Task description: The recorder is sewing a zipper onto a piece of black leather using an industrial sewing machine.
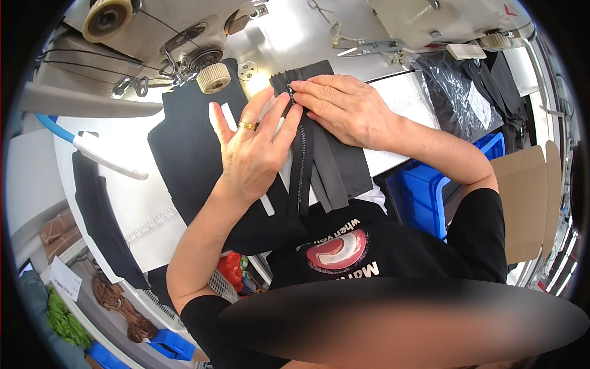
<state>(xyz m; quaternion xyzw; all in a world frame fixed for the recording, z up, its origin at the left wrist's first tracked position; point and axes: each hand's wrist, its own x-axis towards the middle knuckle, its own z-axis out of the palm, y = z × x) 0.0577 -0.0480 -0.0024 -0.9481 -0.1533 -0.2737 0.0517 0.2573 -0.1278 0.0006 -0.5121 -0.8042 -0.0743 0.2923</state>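
My left hand, with a ring on one finger, has its fingers spread over the black fabric. Its fingertips rest by the upper end of a black zipper, whose toothed tape runs down toward my shirt. From the other side my right hand lies flat, fingers stretched out, with the tips at the zipper's top end. A black fabric panel spreads under and left of my left hand, with a white strip showing near my thumb. Another dark fabric piece lies beneath my right hand. What is under my fingertips is hidden.
A sewing machine with a tension dial stands at the upper left. Scissors lie at the back. On the right are a clear plastic bag, a blue crate and cardboard. Black strips lie left.
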